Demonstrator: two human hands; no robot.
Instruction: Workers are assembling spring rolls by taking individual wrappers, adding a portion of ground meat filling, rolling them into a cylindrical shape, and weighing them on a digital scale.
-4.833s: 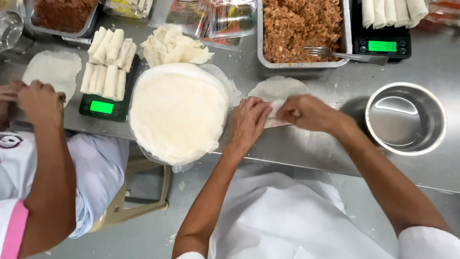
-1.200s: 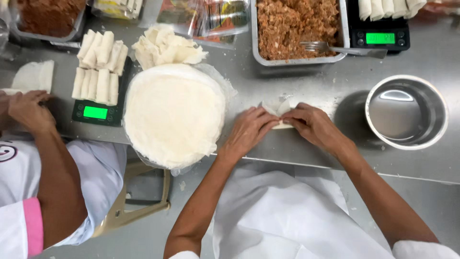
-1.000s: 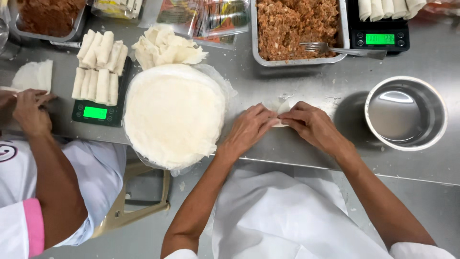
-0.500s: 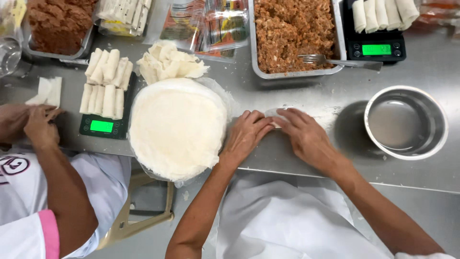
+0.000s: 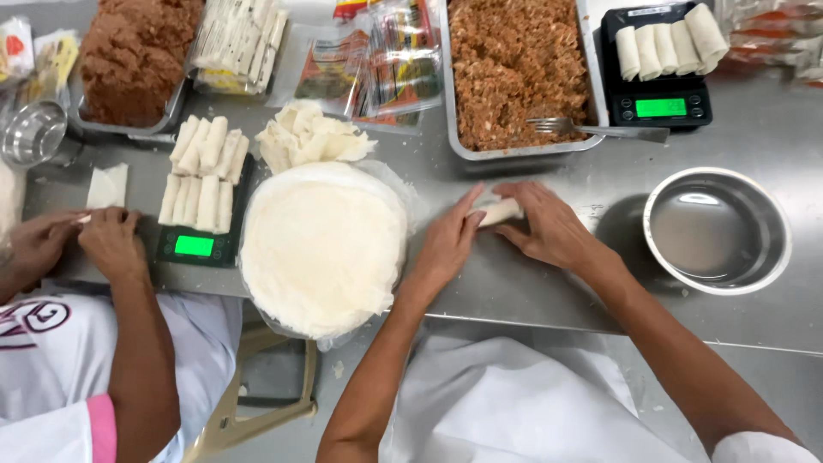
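The left hand point(image 5: 447, 244) and the right hand point(image 5: 545, 227) both rest on the stainless-steel worktable point(image 5: 549, 291), closed around a small white rolled wrapper point(image 5: 500, 211). The fingers of each hand are held together and curved over the roll, which lies on the table between them; only its middle part shows. Just left of the left hand lies a round stack of thin white wrapper sheets point(image 5: 324, 247) on clear plastic. Behind the roll stands a rectangular metal tray of brown minced filling point(image 5: 514, 69) with a metal fork point(image 5: 591, 129) across its near rim. A round empty steel bowl point(image 5: 717, 230) sits to the right. A black scale with a green display point(image 5: 658, 81) carries finished white rolls. At far left, a co-worker's hands point(image 5: 77, 244) press on the table beside a second black scale point(image 5: 199, 231) loaded with rolls.
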